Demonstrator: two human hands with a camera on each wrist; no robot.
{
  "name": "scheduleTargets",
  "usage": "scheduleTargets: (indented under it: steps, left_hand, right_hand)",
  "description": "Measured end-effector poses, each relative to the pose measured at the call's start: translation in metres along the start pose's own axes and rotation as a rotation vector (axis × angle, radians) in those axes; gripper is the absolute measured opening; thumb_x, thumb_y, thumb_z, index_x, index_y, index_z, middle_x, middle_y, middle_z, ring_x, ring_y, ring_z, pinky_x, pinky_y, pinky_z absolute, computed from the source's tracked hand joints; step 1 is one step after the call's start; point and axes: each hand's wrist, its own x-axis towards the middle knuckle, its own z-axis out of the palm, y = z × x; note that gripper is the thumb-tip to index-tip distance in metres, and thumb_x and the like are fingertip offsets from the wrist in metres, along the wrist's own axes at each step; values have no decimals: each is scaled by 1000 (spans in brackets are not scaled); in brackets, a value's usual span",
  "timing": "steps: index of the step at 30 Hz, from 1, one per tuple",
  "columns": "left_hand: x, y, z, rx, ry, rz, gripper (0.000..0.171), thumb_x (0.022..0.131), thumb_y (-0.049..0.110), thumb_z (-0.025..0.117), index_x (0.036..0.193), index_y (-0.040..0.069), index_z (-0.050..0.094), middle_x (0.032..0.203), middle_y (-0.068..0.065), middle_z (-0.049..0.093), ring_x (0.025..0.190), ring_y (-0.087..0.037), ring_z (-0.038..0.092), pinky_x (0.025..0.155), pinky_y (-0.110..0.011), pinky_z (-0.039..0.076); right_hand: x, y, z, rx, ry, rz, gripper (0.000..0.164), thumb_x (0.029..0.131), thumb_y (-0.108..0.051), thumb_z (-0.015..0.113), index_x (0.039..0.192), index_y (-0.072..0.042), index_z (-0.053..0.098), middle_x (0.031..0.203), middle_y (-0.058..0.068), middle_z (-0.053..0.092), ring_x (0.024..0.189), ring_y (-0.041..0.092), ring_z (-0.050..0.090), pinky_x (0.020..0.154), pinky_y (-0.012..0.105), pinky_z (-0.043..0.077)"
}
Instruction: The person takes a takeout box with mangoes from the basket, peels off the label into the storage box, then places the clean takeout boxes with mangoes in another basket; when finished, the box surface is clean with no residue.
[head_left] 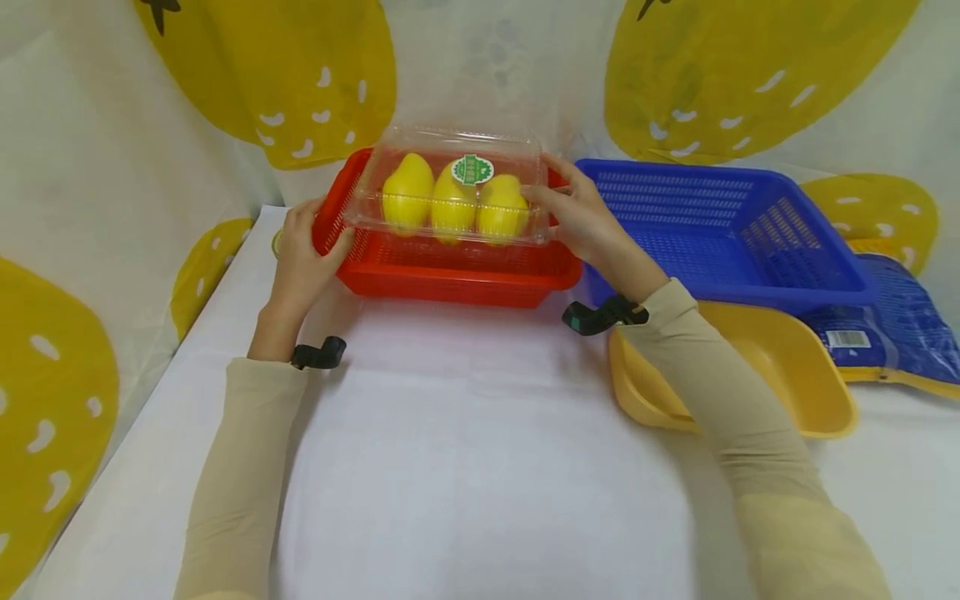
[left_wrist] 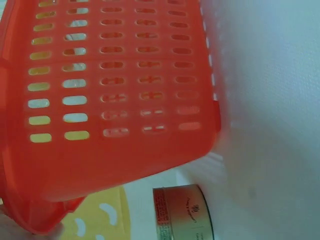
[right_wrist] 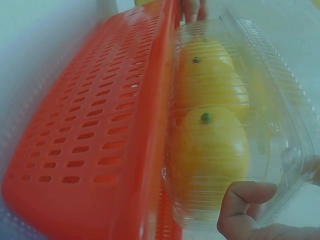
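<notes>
A clear plastic clamshell box with three yellow mangoes inside and a green-and-white sticker on its lid is over the red basket. My right hand grips the box by its right end, the thumb bent against the plastic in the right wrist view. At the basket's left end, my left hand holds the rim, its thumb close to the box's near left corner. The left wrist view shows mostly the basket's slotted wall, with only a bit of that hand at the lower left.
A blue basket stands right of the red one. Before it sits a yellow basin, partly under my right forearm. A blue packet lies at the far right. A small can stands beyond the red basket's left end.
</notes>
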Motion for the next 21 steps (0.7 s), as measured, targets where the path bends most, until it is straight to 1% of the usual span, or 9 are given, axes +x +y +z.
scheduleTargets:
  steps: [3,4,7,9,11,13,16,18,21]
  left_hand:
    - [-1,4,1,-38,78,63,51,99,29,51,145,8,42,148,-10,41,133,-28,41,104,-51,43]
    - [-1,5,2,-47,98,85,49,100,30,49,144,9,43,147,-10,43,133,-27,42,106,-50,43]
    - [-1,9,4,-97,141,158,45,102,27,45,142,6,47,144,-11,48,132,-26,45,110,-45,39]
    - [-2,13,6,-137,148,189,44,103,26,44,141,4,47,143,-12,49,133,-24,44,113,-39,36]
    - [-3,17,6,-188,132,199,44,104,27,43,142,5,47,144,-12,48,135,-22,44,113,-34,35]
    - [-5,21,6,-233,101,196,47,104,32,44,143,6,45,146,-11,47,136,-22,43,114,-34,34]
    - [-10,28,4,-287,34,178,57,100,45,46,147,12,42,149,-7,44,137,-22,41,113,-38,35]
    - [-12,33,3,-312,-13,169,62,98,51,48,149,16,39,150,-6,42,138,-22,40,113,-41,35]
    - [-15,41,1,-363,-87,161,62,98,46,49,151,19,34,153,-3,38,139,-22,36,113,-45,34]
  right_hand:
    - [-3,-2,-2,-10,-4,2,67,98,-20,58,155,-30,23,147,13,34,128,26,43,106,50,42]
    - [-4,-3,-3,-15,-5,1,67,98,-21,58,155,-30,23,147,13,34,128,26,43,106,50,42]
    - [-7,-6,-5,-30,-8,-1,67,99,-22,57,155,-31,23,146,13,35,128,25,43,106,50,42]
    - [-9,-6,-6,-34,-11,-2,66,99,-22,58,155,-31,24,146,12,35,128,25,43,107,50,41]
    - [-12,-7,-7,-40,-17,-4,66,99,-22,57,155,-31,24,145,12,36,127,24,43,107,50,41]
    - [-14,-7,-7,-50,-25,-9,66,98,-21,58,155,-31,24,143,11,38,125,23,44,108,49,41]
    - [-18,-6,-8,-72,-31,-19,66,98,-21,58,155,-31,25,138,11,41,121,23,46,107,49,42]
    - [-21,-7,-9,-86,-30,-26,66,98,-21,58,155,-31,25,136,11,42,120,23,46,106,48,43]
    - [-26,-8,-10,-89,-30,-40,66,98,-21,58,155,-31,25,137,12,41,121,24,46,105,48,44]
